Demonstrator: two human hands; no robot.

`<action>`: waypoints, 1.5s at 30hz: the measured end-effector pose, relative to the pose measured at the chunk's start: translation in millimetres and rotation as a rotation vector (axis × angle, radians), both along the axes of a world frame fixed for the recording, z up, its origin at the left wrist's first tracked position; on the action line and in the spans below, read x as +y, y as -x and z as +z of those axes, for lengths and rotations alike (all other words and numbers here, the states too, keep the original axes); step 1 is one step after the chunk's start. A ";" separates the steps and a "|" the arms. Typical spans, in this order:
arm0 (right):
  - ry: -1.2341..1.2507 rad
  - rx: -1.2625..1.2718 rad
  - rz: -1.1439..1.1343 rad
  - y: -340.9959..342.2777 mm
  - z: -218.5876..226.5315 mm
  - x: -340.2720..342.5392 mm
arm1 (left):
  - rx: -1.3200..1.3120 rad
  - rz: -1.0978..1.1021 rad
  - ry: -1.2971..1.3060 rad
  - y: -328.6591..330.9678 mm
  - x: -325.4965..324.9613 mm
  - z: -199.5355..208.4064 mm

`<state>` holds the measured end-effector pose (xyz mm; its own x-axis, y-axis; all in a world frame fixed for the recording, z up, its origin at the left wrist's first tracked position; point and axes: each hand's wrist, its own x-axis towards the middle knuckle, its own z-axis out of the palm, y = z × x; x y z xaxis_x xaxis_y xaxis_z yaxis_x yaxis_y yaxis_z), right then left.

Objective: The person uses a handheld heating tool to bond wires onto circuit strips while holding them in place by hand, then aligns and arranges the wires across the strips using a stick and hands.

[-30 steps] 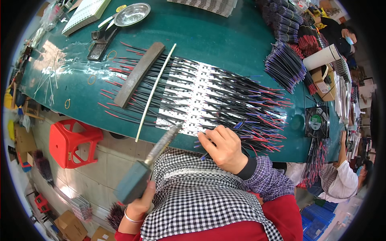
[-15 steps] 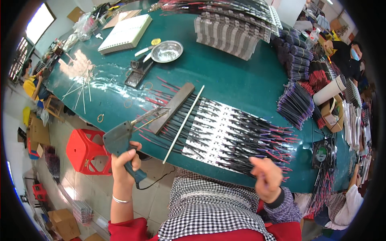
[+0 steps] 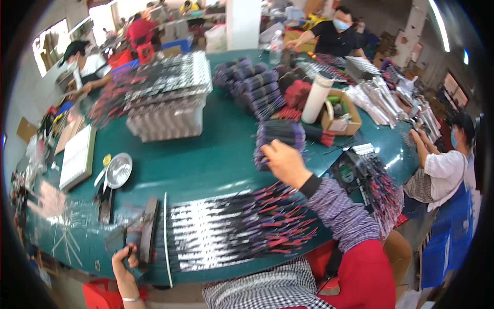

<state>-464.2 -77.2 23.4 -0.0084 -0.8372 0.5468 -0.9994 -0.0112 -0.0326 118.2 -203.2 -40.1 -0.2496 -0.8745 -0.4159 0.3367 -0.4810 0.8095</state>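
Note:
My left hand is closed round the handle of a teal soldering gun, blurred here, by the table's near left edge. Beside it a dark flat bar lies across wire ends, and a thin white rod runs parallel. To the right spreads a row of silvery strips with black, red and purple wires fanning out. My right hand reaches over them to a bundle of black and purple wires. Its fingers are bent in against the bundle's near left part; the fingertips are partly hidden.
A tall stack of strips with wires stands behind. Further items are a metal bowl, a white stack of boards, a white cylinder, a cardboard box and a small fan. Co-workers sit around the table.
My right hand has moved from the near edge of the wire row out to the wire bundle. The soldering gun stays in my left hand, now lower. The view has swung up and right.

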 end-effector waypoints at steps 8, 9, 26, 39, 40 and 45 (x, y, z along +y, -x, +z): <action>-0.146 -0.137 0.087 28.4 -34.8 -1.5 | 0.060 -0.039 -0.220 -1.5 -22.0 -1.6; -0.123 -0.177 0.113 30.4 -37.1 0.3 | 0.061 -0.043 -0.220 1.9 -21.2 0.1; -0.187 -0.283 0.487 -92.0 73.6 48.6 | 0.325 0.552 -0.074 -72.2 -48.2 2.6; -0.621 -0.126 0.417 -126.9 -24.5 42.8 | -0.895 0.512 0.102 -55.1 -58.9 8.6; -0.627 -0.122 0.409 -125.0 -27.5 43.8 | -1.104 0.474 0.124 -54.1 -59.5 12.5; -0.537 -0.105 0.425 -124.1 -35.3 46.6 | -2.045 0.401 0.641 -11.6 -29.8 23.4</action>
